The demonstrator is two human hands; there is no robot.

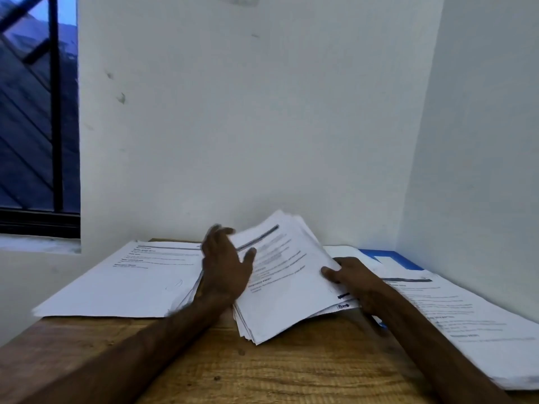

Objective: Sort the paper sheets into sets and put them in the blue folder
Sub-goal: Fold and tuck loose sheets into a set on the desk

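A thick stack of printed white sheets point(280, 284) is tilted up off the wooden table point(262, 371) in the middle. My right hand point(354, 279) grips the stack's right edge, thumb on top. My left hand point(224, 263) is blurred at the stack's left edge, fingers spread and thumb out, touching the top sheet. A set of sheets point(125, 281) lies flat at the left. Another set point(472, 325) lies at the right. The blue folder point(393, 258) lies at the back right, mostly under the papers.
White walls close in behind and on the right, forming a corner. A dark barred window point(38, 118) is at the upper left. The left set of sheets hangs over the table's left edge. Bare wood shows at the front.
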